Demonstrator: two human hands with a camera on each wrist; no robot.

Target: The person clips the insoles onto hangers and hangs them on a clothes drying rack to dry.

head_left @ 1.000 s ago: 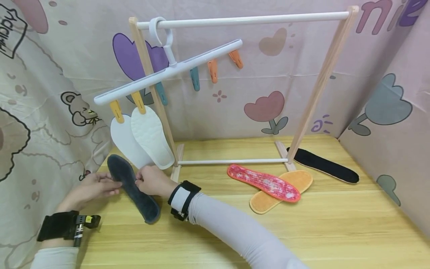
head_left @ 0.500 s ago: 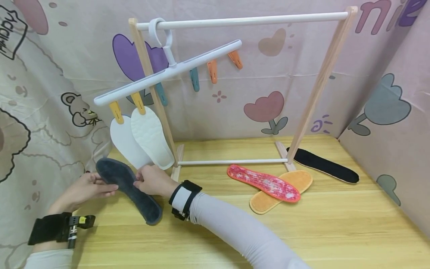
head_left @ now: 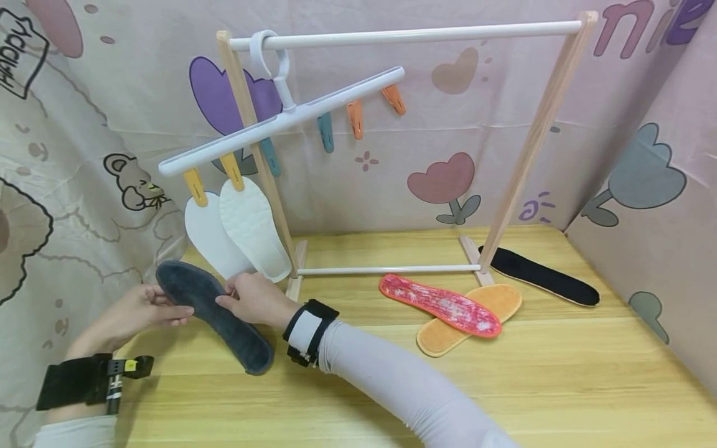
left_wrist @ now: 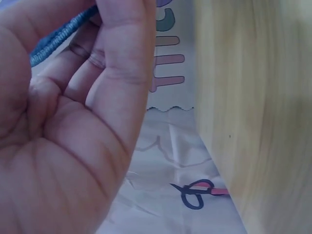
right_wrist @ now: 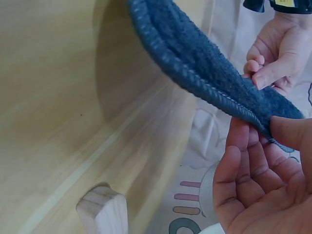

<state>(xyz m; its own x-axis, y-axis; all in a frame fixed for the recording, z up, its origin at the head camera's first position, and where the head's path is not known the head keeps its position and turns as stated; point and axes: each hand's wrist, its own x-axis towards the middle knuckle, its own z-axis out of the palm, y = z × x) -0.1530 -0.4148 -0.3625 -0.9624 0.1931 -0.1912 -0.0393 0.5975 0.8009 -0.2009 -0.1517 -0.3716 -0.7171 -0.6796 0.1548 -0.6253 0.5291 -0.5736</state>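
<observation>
Dark blue insole [head_left: 215,315] sits pinched at its upper end between your left hand [head_left: 137,309] and right hand [head_left: 254,300], long axis trailing toward the table's [head_left: 560,386] near-left corner.

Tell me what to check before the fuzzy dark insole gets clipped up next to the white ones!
1. Both hands hold the insole: ok. The left hand and right hand pinch the dark insole at its upper end.
2. Insole off the table: cannot tell; its lower end seems to rest there.
3. Free clip close by: ok. A teal clip hangs bare beside the white insoles.
4. Hanger hooked on the rail: ok, though it tilts.
5. Other insoles clear of the hands: ok. The red insole lies well right.
</observation>
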